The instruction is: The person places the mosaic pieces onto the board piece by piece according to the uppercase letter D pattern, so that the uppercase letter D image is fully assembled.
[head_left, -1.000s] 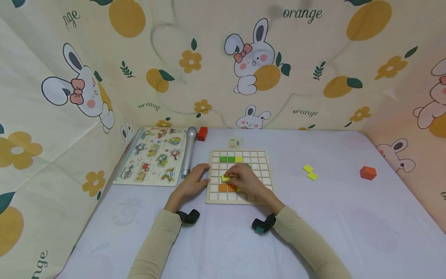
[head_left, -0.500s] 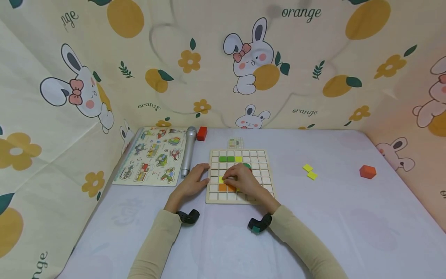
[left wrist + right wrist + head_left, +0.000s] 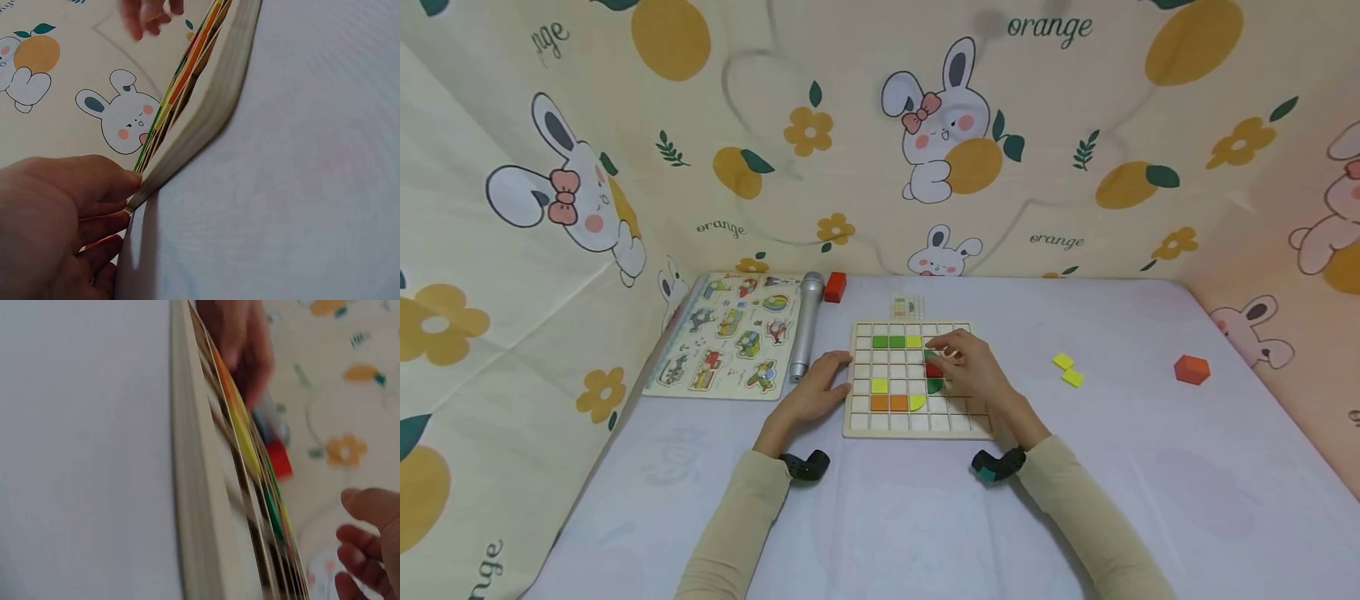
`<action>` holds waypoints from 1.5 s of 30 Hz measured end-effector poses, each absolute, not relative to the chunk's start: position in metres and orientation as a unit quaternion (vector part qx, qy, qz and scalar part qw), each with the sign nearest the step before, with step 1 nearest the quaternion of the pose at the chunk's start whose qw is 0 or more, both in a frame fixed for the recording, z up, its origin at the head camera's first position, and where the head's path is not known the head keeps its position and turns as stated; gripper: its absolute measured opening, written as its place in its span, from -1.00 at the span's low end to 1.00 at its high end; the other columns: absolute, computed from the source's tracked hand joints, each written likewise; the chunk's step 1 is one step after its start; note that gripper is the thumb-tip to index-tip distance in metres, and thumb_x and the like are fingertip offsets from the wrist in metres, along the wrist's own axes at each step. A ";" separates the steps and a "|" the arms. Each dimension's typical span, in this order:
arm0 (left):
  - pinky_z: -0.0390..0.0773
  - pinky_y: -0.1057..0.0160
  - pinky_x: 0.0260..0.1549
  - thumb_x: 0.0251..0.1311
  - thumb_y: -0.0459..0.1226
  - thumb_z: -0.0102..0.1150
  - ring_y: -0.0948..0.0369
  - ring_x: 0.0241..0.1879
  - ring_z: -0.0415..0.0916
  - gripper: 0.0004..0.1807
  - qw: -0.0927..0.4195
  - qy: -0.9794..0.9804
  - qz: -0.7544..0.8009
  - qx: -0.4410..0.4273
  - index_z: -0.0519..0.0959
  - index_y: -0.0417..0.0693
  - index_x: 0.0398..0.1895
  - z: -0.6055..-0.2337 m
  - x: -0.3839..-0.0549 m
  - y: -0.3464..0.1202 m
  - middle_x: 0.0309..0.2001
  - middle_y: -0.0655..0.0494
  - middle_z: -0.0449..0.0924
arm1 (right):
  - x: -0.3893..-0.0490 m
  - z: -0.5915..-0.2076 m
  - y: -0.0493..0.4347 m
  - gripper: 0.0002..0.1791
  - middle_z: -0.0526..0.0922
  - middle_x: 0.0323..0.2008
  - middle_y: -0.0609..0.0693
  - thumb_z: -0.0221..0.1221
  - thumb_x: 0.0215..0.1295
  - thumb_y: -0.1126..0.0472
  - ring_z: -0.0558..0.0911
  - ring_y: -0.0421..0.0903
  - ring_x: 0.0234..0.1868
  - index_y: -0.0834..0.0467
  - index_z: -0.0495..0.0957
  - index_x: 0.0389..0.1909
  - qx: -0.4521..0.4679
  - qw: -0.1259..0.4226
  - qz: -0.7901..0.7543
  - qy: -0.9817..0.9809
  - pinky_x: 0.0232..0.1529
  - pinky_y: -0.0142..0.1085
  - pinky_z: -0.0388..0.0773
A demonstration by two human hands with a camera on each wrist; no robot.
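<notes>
A wooden grid board (image 3: pixel 900 422) lies in front of the person. My left hand (image 3: pixel 816 387) rests at its left side, thumb and fingertips touching the edge; the left wrist view shows them against the board's side. My right hand (image 3: pixel 981 375) hovers over the right part of the board, thumb and fingers apart, with nothing visible between them. A yellow square tile (image 3: pixel 879 386) sits in a cell above two orange tiles (image 3: pixel 889 403) and a rounded yellow tile (image 3: pixel 917 402). Green tiles (image 3: pixel 889 342) and another yellow one (image 3: pixel 913 342) fill the upper row. The right hand partly hides red and green pieces.
Two loose yellow tiles (image 3: pixel 1067 370) and an orange-red block (image 3: pixel 1192 369) lie to the right. A picture board (image 3: pixel 722 333), a silver microphone (image 3: pixel 807 325) and a red block (image 3: pixel 835 287) are at the left. Behind the grid lies a small pattern card (image 3: pixel 907 307).
My right hand has let go of the yellow square tile, which stays in its cell, and has moved right and slightly away. My left hand has kept its place.
</notes>
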State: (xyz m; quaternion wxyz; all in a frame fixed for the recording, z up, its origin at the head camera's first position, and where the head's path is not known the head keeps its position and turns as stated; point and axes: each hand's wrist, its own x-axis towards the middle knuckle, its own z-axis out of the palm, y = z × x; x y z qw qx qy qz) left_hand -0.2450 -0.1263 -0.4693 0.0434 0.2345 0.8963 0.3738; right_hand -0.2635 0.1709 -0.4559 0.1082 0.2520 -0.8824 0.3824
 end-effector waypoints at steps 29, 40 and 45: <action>0.04 0.08 0.37 0.25 -0.32 0.03 0.00 0.37 0.05 -0.45 0.047 0.896 0.376 0.232 0.22 -0.30 0.29 -0.472 -0.247 -0.126 0.32 -0.17 0.19 | -0.252 -0.465 0.335 -0.50 0.46 -0.19 0.27 0.24 0.12 0.08 0.33 0.25 -0.10 0.22 0.46 0.07 0.014 0.115 0.267 -0.957 -0.18 0.19 0.17; 0.03 0.07 0.37 0.25 -0.32 0.03 -0.01 0.37 0.04 -0.45 0.044 0.897 0.373 0.231 0.22 -0.30 0.29 -0.472 -0.247 -0.126 0.32 -0.17 0.19 | -0.252 -0.467 0.340 -0.61 0.55 -0.26 0.24 0.21 0.11 0.18 0.39 0.14 -0.21 0.27 0.53 -0.04 0.004 0.109 0.282 -0.953 -0.18 0.07 0.24; 0.03 0.06 0.37 0.25 -0.32 0.02 -0.01 0.37 0.04 -0.45 0.046 0.898 0.372 0.232 0.22 -0.30 0.29 -0.472 -0.247 -0.126 0.33 -0.18 0.19 | -0.255 -0.466 0.329 -0.64 0.54 -0.21 0.25 0.24 0.13 0.26 0.48 0.08 -0.21 0.33 0.56 -0.05 0.029 0.125 0.327 -0.936 -0.27 -0.26 0.42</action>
